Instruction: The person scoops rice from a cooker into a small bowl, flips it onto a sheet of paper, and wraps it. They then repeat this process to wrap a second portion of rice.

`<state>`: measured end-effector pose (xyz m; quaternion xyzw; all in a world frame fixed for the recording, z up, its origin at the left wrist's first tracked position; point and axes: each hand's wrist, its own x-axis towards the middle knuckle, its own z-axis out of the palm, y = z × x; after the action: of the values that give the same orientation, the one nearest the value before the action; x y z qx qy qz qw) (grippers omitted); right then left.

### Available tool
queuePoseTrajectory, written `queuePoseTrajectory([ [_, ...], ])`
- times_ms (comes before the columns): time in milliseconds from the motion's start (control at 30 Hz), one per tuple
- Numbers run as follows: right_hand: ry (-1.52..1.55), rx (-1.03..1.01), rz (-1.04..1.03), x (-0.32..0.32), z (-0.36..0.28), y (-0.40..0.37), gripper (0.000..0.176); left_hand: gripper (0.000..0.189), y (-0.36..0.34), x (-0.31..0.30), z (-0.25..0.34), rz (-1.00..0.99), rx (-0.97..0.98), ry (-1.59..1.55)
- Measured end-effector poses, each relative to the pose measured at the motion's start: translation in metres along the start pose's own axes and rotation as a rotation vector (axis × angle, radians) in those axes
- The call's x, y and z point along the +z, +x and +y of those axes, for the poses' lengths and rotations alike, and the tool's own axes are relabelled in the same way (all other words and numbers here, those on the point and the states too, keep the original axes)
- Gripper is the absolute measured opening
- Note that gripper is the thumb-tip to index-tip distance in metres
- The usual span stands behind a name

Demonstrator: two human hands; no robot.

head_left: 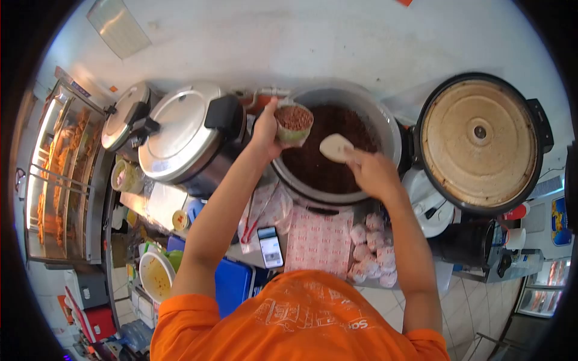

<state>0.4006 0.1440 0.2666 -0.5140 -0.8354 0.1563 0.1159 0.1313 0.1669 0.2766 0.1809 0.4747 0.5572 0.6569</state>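
Both arms (226, 207) outstretched, left hand (267, 131) curled, right hand (377, 174) gripping

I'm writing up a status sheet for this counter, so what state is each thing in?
Cup: filled with brown grains, held in the left hand
Paddle: in the right hand's grip
Big pot: open, part-filled with dark food
Round lid: open, underside showing
Large cooker: lid shut
Phone: face up, screen lit
Food case: lit inside

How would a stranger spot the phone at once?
Find the big open pot. Just below it lies red-printed paper, and the phone is at its left edge. Its lit rectangular screen sets it apart from the thin red-ended tool beside it.
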Motion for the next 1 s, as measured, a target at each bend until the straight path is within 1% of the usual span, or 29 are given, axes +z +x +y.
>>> queuePoseTrajectory([
  [33,-0.121,-0.001,-0.008,0.004,0.002,0.008,0.034,0.059,-0.021,0.008,0.004,0.002,0.036,-0.007],
  [100,-0.247,-0.315,0.5,0.009,0.004,0.015,0.035,0.064,-0.051,0.011,-0.002,-0.011,0.071,-0.118],
  [133,-0.233,-0.308,0.46,0.007,-0.01,0.0,0.035,0.066,-0.064,0.006,-0.014,-0.055,0.114,-0.175],
  [167,0.197,-0.263,0.397,0.001,-0.033,-0.013,0.035,0.068,-0.077,0.0,-0.027,-0.097,0.164,-0.233],
  [200,0.622,-0.202,0.324,0.003,-0.049,-0.025,0.034,0.07,-0.101,0.003,-0.039,-0.06,0.153,-0.273],
  [233,0.802,-0.147,0.246,0.022,-0.056,-0.047,0.035,0.072,-0.126,0.006,-0.056,-0.024,0.147,-0.314],
  [267,0.988,-0.109,0.171,0.04,-0.063,-0.074,0.038,0.072,-0.145,0.006,-0.078,0.061,0.139,-0.319],
  [300,1.169,-0.066,0.096,0.06,-0.067,-0.1,0.041,0.07,-0.155,0.001,-0.109,0.165,0.185,-0.24],
  [333,1.579,0.144,0.033,0.086,-0.074,-0.126,0.045,0.068,-0.161,-0.011,-0.15,0.211,0.16,-0.208],
  [367,1.974,0.379,-0.028,0.115,-0.077,-0.146,0.05,0.067,-0.177,-0.009,-0.168,0.133,0.166,-0.154],
  [400,1.966,0.39,-0.046,0.136,-0.07,-0.16,0.05,0.069,-0.173,-0.03,-0.215,0.082,0.018,-0.186],
  [433,2.237,0.439,-0.193,0.155,-0.061,-0.174,0.052,0.069,-0.166,-0.047,-0.249,0.093,0.013,-0.199],
  [467,2.506,0.487,-0.344,0.17,-0.052,-0.185,0.055,0.065,-0.161,-0.06,-0.277,0.176,-0.043,0.042],
  [500,2.503,0.493,-0.343,0.186,-0.042,-0.192,0.055,0.062,-0.157,-0.071,-0.297,0.249,-0.099,0.289],
  [533,2.477,0.676,-0.314,0.197,-0.035,-0.196,0.055,0.062,-0.156,-0.079,-0.306,0.246,-0.103,0.289],
  [567,2.441,0.857,-0.283,0.206,-0.026,-0.202,0.056,0.06,-0.154,-0.088,-0.314,0.117,0.035,0.483],
  [600,2.382,0.86,-0.262,0.204,-0.024,-0.199,0.047,0.057,-0.15,-0.097,-0.319,-0.016,0.181,0.674],
  [633,2.382,0.856,-0.257,0.21,-0.023,-0.196,0.047,0.059,-0.139,-0.112,-0.329,-0.019,0.2,0.75],
  [667,2.011,0.677,-0.04,0.22,-0.021,-0.192,0.045,0.061,-0.127,-0.125,-0.332,-0.021,0.22,0.826],
  [700,1.629,0.501,0.149,0.226,-0.021,-0.188,0.044,0.058,-0.115,-0.135,-0.322,-0.035,0.255,0.844],
  [733,1.141,0.295,0.174,0.218,-0.025,-0.182,0.047,0.055,-0.104,-0.146,-0.311,-0.05,0.288,0.864],
  [767,1.143,0.296,0.182,0.229,-0.024,-0.177,0.047,0.055,-0.094,-0.155,-0.302,-0.056,0.29,0.869],
  [833,0.337,-0.022,0.239,0.277,-0.012,-0.173,0.052,0.052,-0.075,-0.168,-0.29,-0.189,0.338,1.527],
  [867,0.106,-0.053,0.044,0.303,-0.002,-0.177,0.056,0.052,-0.066,-0.172,-0.293,-0.191,0.338,1.523],
  [933,0.098,-0.034,0.015,0.308,-0.002,-0.186,0.056,0.06,-0.058,-0.185,-0.305,-0.294,0.598,2.02],
  [967,0.091,-0.025,0.013,0.311,-0.003,-0.181,0.057,0.06,-0.047,-0.19,-0.303,-0.291,0.604,2.027],
  [1000,0.059,-0.003,-0.051,0.304,-0.007,-0.181,0.056,0.062,-0.04,-0.192,-0.3,-0.297,0.556,2.039],
])
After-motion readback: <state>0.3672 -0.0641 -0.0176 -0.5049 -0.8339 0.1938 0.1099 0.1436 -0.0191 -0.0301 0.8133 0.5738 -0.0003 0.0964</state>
